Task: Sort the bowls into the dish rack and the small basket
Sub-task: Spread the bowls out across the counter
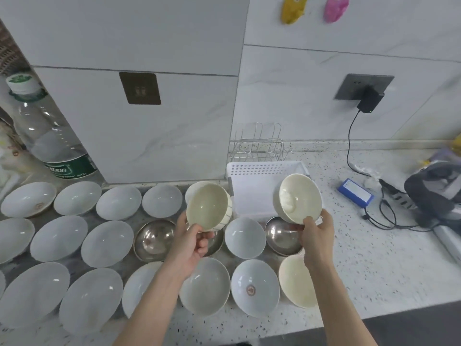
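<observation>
My left hand (pixel 193 242) grips a cream bowl with dark stripes (pixel 208 207) by its rim and holds it tilted above the counter. Over the front of the white perforated basket (pixel 252 168), my right hand (pixel 318 233) pinches the rim of a second cream bowl (pixel 299 198), also tilted toward me. Behind the basket, against the wall, stands the wire dish rack (pixel 260 143). Several white bowls (pixel 107 243) lie in rows across the counter, with two steel bowls (pixel 154 239) (pixel 283 237) and another cream bowl (pixel 294 280) among them.
A large water bottle (pixel 47 131) stands at the back left. A blue box (pixel 355 192), black cables (pixel 384 216) and a dark headset (pixel 434 191) lie on the counter to the right. A plugged charger (pixel 369 98) hangs from the wall socket.
</observation>
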Motion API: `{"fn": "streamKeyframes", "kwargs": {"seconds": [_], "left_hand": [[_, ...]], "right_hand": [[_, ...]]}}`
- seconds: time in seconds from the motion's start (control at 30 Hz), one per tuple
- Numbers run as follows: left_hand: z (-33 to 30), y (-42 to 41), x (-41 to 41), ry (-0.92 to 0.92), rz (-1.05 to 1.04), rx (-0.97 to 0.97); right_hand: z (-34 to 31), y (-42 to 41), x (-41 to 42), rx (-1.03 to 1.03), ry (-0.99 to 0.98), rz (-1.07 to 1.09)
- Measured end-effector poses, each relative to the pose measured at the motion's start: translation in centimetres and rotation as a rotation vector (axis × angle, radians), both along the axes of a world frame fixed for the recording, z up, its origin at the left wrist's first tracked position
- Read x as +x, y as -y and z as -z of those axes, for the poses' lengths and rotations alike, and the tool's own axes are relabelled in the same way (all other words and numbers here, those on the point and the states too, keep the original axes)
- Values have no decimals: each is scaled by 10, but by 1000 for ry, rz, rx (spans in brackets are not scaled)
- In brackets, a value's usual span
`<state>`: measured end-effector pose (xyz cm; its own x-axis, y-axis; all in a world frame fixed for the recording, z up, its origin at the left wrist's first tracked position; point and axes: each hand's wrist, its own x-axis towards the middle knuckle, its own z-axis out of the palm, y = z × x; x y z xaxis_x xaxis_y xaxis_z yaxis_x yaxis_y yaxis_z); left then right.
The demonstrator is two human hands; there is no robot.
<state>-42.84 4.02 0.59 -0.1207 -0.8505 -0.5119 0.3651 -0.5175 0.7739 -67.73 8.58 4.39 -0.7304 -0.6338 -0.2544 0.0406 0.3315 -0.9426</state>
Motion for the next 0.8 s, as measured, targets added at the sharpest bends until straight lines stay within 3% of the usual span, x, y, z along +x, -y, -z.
{"fn": "streamKeyframes", "kwargs": {"seconds": [0.3,0.8], "left_hand": [[-1,-33,-84,103,76,-86],[15,-66,-149,131,-49,-80]], "right_hand": [[28,-50,-96,66,-52,160],[96,-56,-143,206,-175,-157]]}}
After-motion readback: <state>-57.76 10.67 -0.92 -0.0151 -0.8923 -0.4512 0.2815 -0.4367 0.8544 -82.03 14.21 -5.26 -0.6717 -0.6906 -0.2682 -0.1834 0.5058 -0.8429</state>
